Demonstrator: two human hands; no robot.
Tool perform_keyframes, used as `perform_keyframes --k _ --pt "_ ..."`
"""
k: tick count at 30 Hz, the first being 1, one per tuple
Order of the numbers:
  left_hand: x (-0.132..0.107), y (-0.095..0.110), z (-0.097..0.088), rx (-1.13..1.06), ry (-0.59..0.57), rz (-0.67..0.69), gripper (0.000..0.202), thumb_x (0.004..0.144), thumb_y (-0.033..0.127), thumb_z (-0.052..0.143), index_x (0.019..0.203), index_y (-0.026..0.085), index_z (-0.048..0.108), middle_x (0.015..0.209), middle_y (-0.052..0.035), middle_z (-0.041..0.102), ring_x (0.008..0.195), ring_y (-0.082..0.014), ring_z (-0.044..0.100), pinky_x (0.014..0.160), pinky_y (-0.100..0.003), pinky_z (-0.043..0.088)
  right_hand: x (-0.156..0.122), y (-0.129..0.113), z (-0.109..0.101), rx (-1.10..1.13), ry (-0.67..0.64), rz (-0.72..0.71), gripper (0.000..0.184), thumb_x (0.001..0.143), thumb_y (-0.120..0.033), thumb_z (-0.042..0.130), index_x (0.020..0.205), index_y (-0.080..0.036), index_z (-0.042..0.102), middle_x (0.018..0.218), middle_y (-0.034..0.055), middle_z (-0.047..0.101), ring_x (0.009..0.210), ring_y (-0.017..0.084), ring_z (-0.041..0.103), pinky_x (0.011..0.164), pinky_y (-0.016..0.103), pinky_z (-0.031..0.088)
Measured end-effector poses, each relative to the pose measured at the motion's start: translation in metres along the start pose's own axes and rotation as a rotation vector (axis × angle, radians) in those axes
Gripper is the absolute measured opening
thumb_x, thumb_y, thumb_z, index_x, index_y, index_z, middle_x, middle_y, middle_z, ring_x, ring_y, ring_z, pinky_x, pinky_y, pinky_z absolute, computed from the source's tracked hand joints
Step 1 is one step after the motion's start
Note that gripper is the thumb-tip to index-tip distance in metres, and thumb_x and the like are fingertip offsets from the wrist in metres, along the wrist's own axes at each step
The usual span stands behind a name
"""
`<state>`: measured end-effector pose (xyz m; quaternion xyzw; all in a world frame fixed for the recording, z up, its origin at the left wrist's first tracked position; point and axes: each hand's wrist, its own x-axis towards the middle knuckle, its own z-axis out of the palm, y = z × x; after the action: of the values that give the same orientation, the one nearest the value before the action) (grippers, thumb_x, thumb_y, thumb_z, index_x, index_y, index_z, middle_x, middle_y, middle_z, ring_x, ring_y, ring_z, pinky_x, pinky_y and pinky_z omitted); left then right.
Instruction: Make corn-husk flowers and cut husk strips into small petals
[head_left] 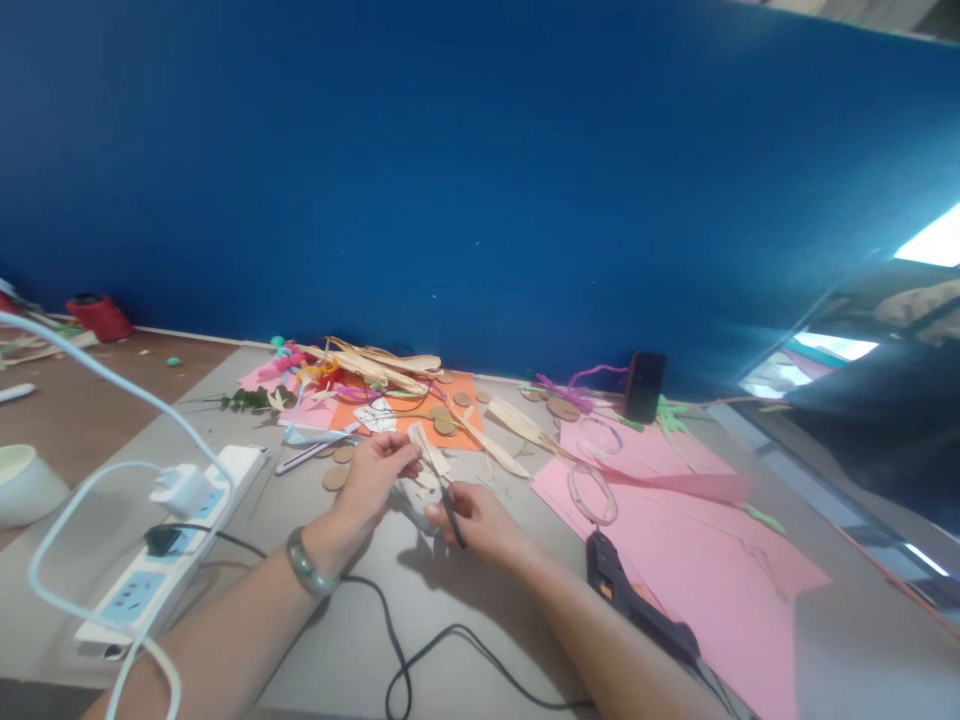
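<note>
My left hand (381, 468) is closed, with thumb and fingertips pinching a short pale strip of dried husk (429, 448). Close to its right, my right hand (472, 522) is wrapped around dark-handled scissors (452, 515), whose narrow blades reach up to the husk strip. Whether the blades are apart I cannot tell. Below the fingertips sits a greyish, shiny object (416, 508), partly covered by both hands; its kind is unclear. Longer husk pieces (521, 425) lie on the table just beyond my hands, and round wooden slices (335, 478) lie beside my left hand.
A white power strip (217, 490) with plugs and cables stands left. A black glue gun (637, 605) rests on pink paper (720, 560) at right, near a tape roll (592, 495). Behind are orange paper (469, 395), a utility knife (315, 450), a dark phone-like block (643, 387) and a blue partition (480, 200).
</note>
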<state>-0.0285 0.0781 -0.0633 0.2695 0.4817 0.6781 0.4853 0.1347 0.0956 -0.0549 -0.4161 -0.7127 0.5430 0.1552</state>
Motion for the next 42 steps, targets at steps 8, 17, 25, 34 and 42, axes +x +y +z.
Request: perform_keyframes --k 8,17,25,34,42 --pt "0.003 -0.003 -0.002 -0.007 -0.005 -0.003 0.022 0.059 0.025 0.077 0.066 0.012 0.062 0.052 -0.0005 0.064 0.048 -0.0095 0.059 0.051 -0.019 0.049 0.002 0.001 0.0 0.041 -0.013 -0.04 0.036 0.069 -0.048 0.068 0.064 -0.017 0.05 0.05 -0.0022 0.053 0.05 0.012 0.046 0.048 0.024 0.034" --pt "-0.002 -0.002 0.001 -0.137 -0.01 -0.107 0.024 0.059 0.022 0.078 0.069 0.014 0.057 0.061 -0.0022 0.068 0.055 -0.0103 0.064 0.058 -0.02 0.052 0.002 -0.001 0.001 0.042 0.039 -0.083 0.035 0.073 -0.049 0.062 0.064 -0.018 0.049 0.057 -0.0009 0.055 0.057 0.014 0.05 0.054 0.026 0.039" --pt "-0.006 -0.002 0.003 -0.189 -0.02 -0.149 0.022 0.057 0.016 0.077 0.07 0.014 0.059 0.067 -0.0028 0.069 0.06 -0.0114 0.065 0.062 -0.022 0.052 0.006 0.005 0.002 -0.061 0.031 -0.077 0.033 0.075 -0.047 0.061 0.065 -0.017 0.052 0.06 0.0005 0.057 0.059 0.015 0.052 0.055 0.026 0.04" --pt "-0.008 -0.005 0.004 -0.199 -0.077 -0.16 0.019 0.059 0.017 0.077 0.069 0.014 0.061 0.067 -0.0033 0.069 0.061 -0.0119 0.064 0.064 -0.022 0.051 0.003 -0.001 0.003 0.019 0.0 -0.098 0.038 0.078 -0.051 0.056 0.059 -0.019 0.049 0.055 -0.0004 0.052 0.055 0.014 0.048 0.057 0.026 0.039" --pt "-0.008 -0.004 0.004 -0.182 -0.079 -0.165 0.019 0.059 0.017 0.077 0.069 0.014 0.061 0.068 -0.0035 0.069 0.062 -0.0119 0.064 0.065 -0.022 0.05 0.005 0.005 0.003 0.021 0.004 -0.097 0.039 0.078 -0.052 0.056 0.059 -0.019 0.05 0.053 0.0003 0.054 0.053 0.014 0.049 0.055 0.026 0.039"
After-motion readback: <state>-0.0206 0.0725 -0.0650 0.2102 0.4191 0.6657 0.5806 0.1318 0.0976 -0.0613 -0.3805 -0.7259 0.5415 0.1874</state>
